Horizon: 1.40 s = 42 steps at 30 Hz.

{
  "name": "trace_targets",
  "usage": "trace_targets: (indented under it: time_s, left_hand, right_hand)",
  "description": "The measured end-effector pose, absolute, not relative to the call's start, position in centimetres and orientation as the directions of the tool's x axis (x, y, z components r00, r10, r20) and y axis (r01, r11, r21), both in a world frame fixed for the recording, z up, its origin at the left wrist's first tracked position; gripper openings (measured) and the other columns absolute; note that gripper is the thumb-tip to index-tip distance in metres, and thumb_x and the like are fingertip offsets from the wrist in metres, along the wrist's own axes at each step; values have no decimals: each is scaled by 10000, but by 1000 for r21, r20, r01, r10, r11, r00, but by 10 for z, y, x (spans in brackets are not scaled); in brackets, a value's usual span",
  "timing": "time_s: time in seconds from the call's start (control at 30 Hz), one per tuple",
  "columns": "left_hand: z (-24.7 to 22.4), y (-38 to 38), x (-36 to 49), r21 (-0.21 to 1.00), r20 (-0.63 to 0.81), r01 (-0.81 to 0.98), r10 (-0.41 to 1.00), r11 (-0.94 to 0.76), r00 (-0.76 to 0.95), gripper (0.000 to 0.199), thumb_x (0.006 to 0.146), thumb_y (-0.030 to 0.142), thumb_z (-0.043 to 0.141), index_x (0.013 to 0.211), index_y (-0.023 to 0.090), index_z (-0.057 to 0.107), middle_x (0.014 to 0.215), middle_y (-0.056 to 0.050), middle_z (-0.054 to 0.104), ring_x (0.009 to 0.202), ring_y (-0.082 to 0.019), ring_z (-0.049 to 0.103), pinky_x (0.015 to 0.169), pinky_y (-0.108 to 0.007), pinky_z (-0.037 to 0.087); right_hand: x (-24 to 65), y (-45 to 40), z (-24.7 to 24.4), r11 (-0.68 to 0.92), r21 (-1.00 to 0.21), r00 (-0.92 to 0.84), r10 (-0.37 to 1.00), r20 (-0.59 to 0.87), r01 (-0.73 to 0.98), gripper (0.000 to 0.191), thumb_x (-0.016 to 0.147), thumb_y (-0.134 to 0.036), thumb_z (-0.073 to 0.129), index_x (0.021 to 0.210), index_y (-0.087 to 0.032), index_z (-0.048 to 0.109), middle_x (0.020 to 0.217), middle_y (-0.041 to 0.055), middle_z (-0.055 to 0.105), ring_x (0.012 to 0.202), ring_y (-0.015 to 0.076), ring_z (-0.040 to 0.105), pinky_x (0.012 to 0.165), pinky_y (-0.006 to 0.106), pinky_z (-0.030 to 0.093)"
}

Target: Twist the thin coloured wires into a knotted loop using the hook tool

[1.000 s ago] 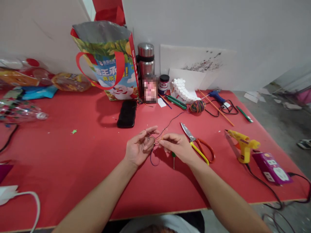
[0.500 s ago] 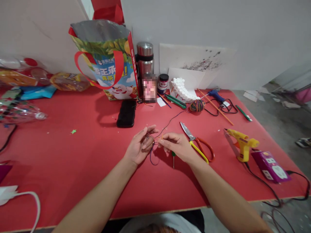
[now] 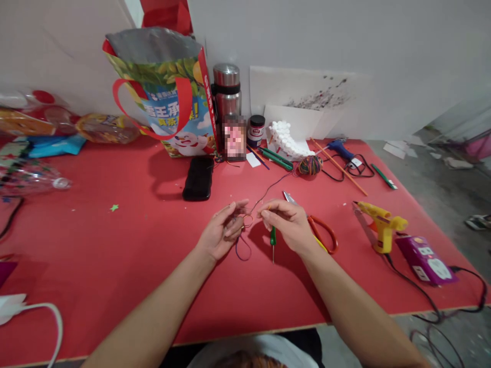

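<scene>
Thin multicoloured yarn [image 3: 244,255] loops below and beside my left hand [image 3: 224,231], whose fingers are curled around part of it. A strand runs from there back to a yarn ball [image 3: 310,165]. To the right, my right hand [image 3: 289,222] is pinched, with a small orange bit showing at its fingertips; whether it is yarn or a thin tool I cannot make out. Under that hand lies a green-handled tool with a thin metal shaft [image 3: 273,250]. Scissors [image 3: 330,235] with red and yellow handles lie partly hidden behind the same hand.
A yellow glue gun [image 3: 383,225] and a purple power strip [image 3: 426,259] stand at the right with trailing cords. Behind are a black phone-like case [image 3: 198,179], a shopping bag [image 3: 172,102], a steel flask [image 3: 227,92], a green cutter [image 3: 276,159] and a blue glue gun [image 3: 340,149].
My right hand has moved right and slightly up, away from my left hand, covering more of the scissors. An orange-red loop now shows between the hands. My left hand stays nearly in place.
</scene>
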State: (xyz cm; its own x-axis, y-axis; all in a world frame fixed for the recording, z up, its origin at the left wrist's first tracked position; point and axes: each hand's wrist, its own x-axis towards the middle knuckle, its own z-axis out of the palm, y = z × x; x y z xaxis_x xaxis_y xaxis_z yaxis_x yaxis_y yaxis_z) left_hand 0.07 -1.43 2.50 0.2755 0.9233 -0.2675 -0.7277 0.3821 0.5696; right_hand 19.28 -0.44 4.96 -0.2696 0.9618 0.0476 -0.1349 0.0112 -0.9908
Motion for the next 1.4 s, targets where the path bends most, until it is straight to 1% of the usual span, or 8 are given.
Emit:
trace_targets:
  time_s: [0.17, 0.4, 0.8, 0.93, 1.13, 1.27, 1.33, 1.4]
  left_hand:
    - [27, -15, -1, 546, -259, -736, 916, 400, 306, 269, 892, 287, 743, 1075, 95, 785, 815, -66, 770, 357, 14, 291, 322, -111, 242]
    - [26, -14, -3, 500, -258, -775, 921, 386, 293, 229, 962, 246, 648, 1081, 102, 780, 898, -115, 810, 360, 2, 289, 321, -109, 258]
    - [28, -14, -2, 540, -250, -771, 939, 338, 236, 240, 941, 276, 688, 1084, 107, 779, 955, -115, 810, 368, 8, 259, 320, -108, 251]
    - [28, -14, -1, 589, -249, -745, 948, 312, 200, 241, 933, 290, 693, 1078, 120, 784, 984, -119, 808, 375, 9, 249, 322, -104, 241]
    - [29, -14, 0, 624, -254, -719, 950, 306, 184, 248, 918, 304, 703, 1083, 138, 788, 1016, -125, 812, 379, 10, 261, 329, -114, 226]
    - [30, -15, 3, 722, -236, -635, 961, 273, 145, 268, 901, 305, 724, 1084, 122, 793, 1008, -152, 815, 380, 11, 277, 372, -145, 258]
    - [30, -16, 5, 769, -226, -587, 967, 252, 119, 286, 883, 310, 748, 1080, 109, 799, 952, -155, 815, 386, 7, 280, 400, -165, 278]
    - [31, -18, 7, 794, -222, -560, 970, 237, 95, 305, 863, 325, 773, 1072, 105, 808, 790, -116, 793, 390, -5, 281, 421, -181, 284]
  right_hand:
    - [192, 1, 42, -14, -994, -175, 984, 6, -111, 196, 844, -387, 780, 905, -202, 766, 628, -14, 624, 563, 115, 540, 489, 235, 455]
    - [189, -1, 45, -121, -993, -210, 970, -120, 6, 262, 832, -421, 771, 940, -182, 763, 615, -37, 606, 458, 85, 501, 387, 205, 437]
    - [182, -5, 37, -11, -995, -338, 940, -45, 102, 231, 867, -400, 723, 917, -179, 771, 778, 13, 663, 548, 100, 564, 403, 196, 488]
    - [182, -7, 38, 101, -984, -366, 930, 41, 147, 186, 913, -361, 692, 928, -200, 784, 821, 29, 700, 582, 110, 594, 482, 219, 496]
    - [182, -9, 35, 356, -910, -431, 870, 240, 213, 143, 954, -250, 668, 972, -245, 809, 907, 53, 758, 841, 183, 712, 796, 332, 570]
    - [181, -12, 35, 465, -855, -473, 821, 320, 229, 182, 966, -195, 647, 1032, -249, 808, 984, 70, 765, 919, 198, 733, 850, 357, 585]
    - [180, -13, 36, 500, -840, -488, 799, 352, 213, 206, 982, -176, 622, 1053, -253, 799, 1018, 70, 783, 1015, 213, 741, 935, 386, 586]
    - [180, -13, 37, 541, -812, -480, 784, 393, 218, 217, 996, -172, 605, 1073, -256, 790, 1038, 69, 797, 1075, 222, 737, 988, 407, 577]
